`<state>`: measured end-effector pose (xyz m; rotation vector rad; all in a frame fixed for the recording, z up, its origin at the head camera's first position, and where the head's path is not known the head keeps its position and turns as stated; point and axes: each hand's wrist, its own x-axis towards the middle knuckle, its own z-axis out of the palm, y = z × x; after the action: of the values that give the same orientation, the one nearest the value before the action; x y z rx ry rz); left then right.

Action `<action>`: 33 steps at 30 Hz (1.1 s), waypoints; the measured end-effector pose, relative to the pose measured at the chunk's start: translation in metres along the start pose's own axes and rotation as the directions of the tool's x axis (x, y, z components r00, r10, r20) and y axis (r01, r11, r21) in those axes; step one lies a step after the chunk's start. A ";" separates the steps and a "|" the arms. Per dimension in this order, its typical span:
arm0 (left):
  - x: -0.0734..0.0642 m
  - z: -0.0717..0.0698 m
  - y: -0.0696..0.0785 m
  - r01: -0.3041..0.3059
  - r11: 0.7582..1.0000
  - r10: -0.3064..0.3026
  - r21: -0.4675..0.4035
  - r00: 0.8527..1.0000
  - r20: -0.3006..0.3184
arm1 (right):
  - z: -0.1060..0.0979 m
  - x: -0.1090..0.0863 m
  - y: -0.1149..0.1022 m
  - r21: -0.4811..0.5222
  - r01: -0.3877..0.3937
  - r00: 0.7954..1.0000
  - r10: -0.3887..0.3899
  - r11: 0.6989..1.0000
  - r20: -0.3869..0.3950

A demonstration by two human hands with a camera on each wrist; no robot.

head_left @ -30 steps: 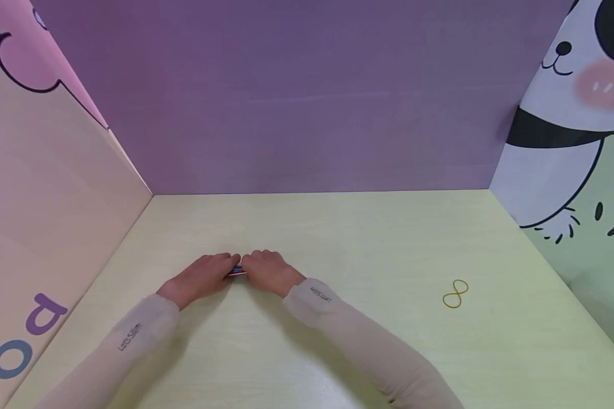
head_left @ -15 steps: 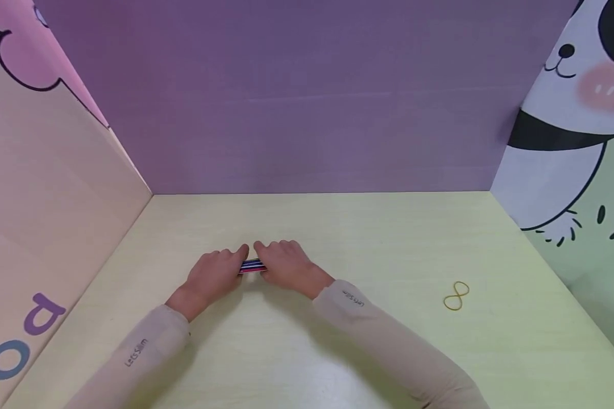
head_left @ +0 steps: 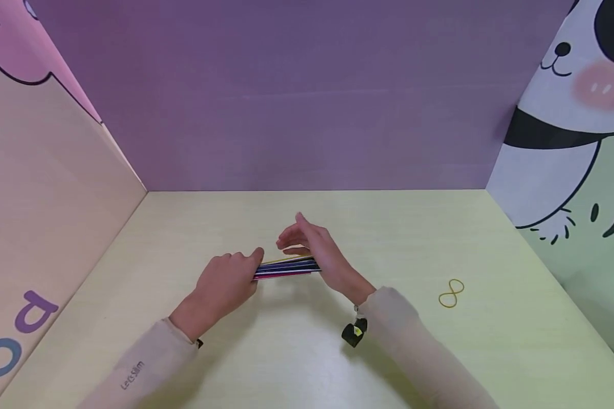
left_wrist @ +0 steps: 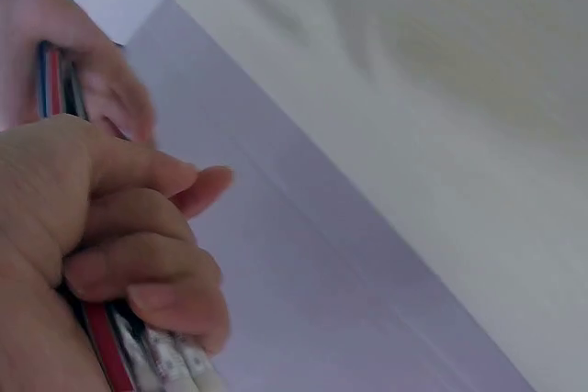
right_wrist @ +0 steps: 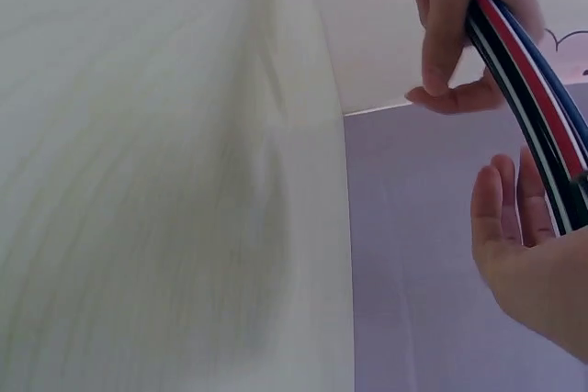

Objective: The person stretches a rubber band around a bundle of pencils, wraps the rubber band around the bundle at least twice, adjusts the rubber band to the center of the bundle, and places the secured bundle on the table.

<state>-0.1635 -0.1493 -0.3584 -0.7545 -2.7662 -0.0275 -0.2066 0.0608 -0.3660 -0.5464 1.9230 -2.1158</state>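
Observation:
A bundle of long thin coloured sticks [head_left: 286, 267], with blue, white, red and yellow edges, is held level above the table; their exact kind is unclear. My left hand [head_left: 226, 284] grips its left part, the fingers curled round it in the left wrist view. At the bundle's right end is my right hand [head_left: 327, 255], thumb raised and fingers loosely extended. In the right wrist view the sticks [right_wrist: 528, 80] run from the left hand down past the right palm; whether they touch that palm is hard to tell.
A yellow rubber band [head_left: 451, 293], twisted into a figure eight, lies on the pale table [head_left: 389, 227] to the right. A purple panel [head_left: 307, 102] stands at the back, with printed side panels left and right. Under the right wrist hangs a small black device [head_left: 355, 332].
Both hands have moved rightward, the right one farther. The gap between them has widened, exposing more of the bundle, and the right hand's fingers have loosened from it.

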 end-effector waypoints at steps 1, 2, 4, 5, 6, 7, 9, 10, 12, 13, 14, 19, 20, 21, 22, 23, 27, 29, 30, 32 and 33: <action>0.001 -0.002 0.004 0.003 1.000 -0.003 0.004 1.000 0.001 | 0.002 -0.001 0.000 0.018 -0.005 1.000 0.005 1.000 -0.016; 0.003 -0.003 0.008 0.007 1.000 -0.007 0.010 1.000 0.005 | 0.003 -0.002 0.000 0.015 -0.012 0.999 0.012 1.000 -0.034; 0.005 -0.005 0.014 0.015 1.000 -0.015 0.017 1.000 0.018 | 0.004 -0.003 0.001 -0.043 -0.004 0.997 0.001 0.999 -0.072; 0.006 -0.005 0.017 0.018 1.000 -0.019 0.020 1.000 0.023 | 0.004 -0.004 0.001 -0.092 0.000 0.996 -0.008 0.996 -0.088; 0.007 -0.005 0.019 0.021 1.000 -0.022 0.021 0.999 0.029 | 0.003 -0.006 0.002 -0.162 0.007 0.996 -0.023 0.987 -0.092; 0.008 -0.005 0.021 0.024 1.000 -0.025 0.020 0.999 0.035 | 0.001 -0.008 0.002 -0.231 0.012 0.997 -0.030 0.973 -0.078; 0.009 -0.003 0.024 0.034 0.999 -0.035 0.017 0.999 0.039 | -0.004 -0.013 0.002 -0.378 0.022 1.000 -0.023 0.926 0.002; 0.009 -0.003 0.025 0.042 0.999 -0.043 0.015 0.998 0.038 | -0.007 -0.016 0.000 -0.455 0.036 0.998 -0.009 0.890 0.062; 0.009 -0.002 0.026 0.051 0.999 -0.051 -0.004 0.998 0.039 | -0.014 -0.022 -0.004 -0.601 0.088 0.982 0.031 0.795 0.184; 0.009 -0.002 0.026 0.047 0.999 -0.046 -0.020 0.998 0.040 | -0.017 -0.025 -0.007 -0.663 0.124 0.971 0.048 0.739 0.236; 0.009 -0.001 0.026 0.032 0.999 -0.031 -0.035 0.999 0.032 | -0.019 -0.027 -0.009 -0.722 0.167 0.960 0.056 0.671 0.274; 0.011 -0.005 0.022 -0.146 0.982 0.140 -0.117 0.988 -0.057 | -0.026 -0.038 -0.022 -0.870 0.262 0.951 0.041 0.418 0.306; 0.011 -0.007 0.020 -0.180 0.974 0.171 -0.140 0.982 -0.076 | -0.028 -0.040 -0.024 -0.874 0.261 0.952 0.041 0.410 0.304; 0.012 -0.010 0.018 -0.206 0.965 0.193 -0.165 0.977 -0.088 | -0.029 -0.041 -0.026 -0.876 0.256 0.953 0.044 0.409 0.300; 0.012 -0.013 0.016 -0.219 0.956 0.203 -0.194 0.974 -0.097 | -0.031 -0.043 -0.028 -0.874 0.255 0.954 0.041 0.412 0.298; 0.013 -0.016 0.013 -0.215 0.950 0.196 -0.226 0.975 -0.102 | -0.032 -0.044 -0.030 -0.871 0.259 0.953 0.034 0.418 0.300; 0.013 -0.024 -0.002 -0.121 0.916 0.072 -0.383 0.988 -0.139 | -0.040 -0.048 -0.036 -0.854 0.248 0.958 0.015 0.457 0.286; 0.012 -0.022 -0.006 -0.057 0.844 -0.024 -0.534 0.989 -0.144 | -0.045 -0.050 -0.039 -0.850 0.229 0.964 0.013 0.474 0.267; 0.012 -0.020 -0.006 -0.041 0.777 -0.063 -0.628 0.988 -0.143 | -0.046 -0.052 -0.039 -0.849 0.220 0.966 0.015 0.480 0.259; 0.010 -0.014 -0.002 -0.045 0.591 -0.118 -0.805 0.983 -0.142 | -0.048 -0.054 -0.040 -0.855 0.212 0.968 0.021 0.473 0.251; 0.009 -0.011 0.002 -0.060 0.487 -0.141 -0.871 0.979 -0.146 | -0.047 -0.054 -0.040 -0.868 0.219 0.968 0.014 0.446 0.252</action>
<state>-0.1671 -0.1442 -0.3456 -0.8039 -2.4116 -1.5577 -0.1743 0.1304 -0.3363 -1.0423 2.7963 -0.7772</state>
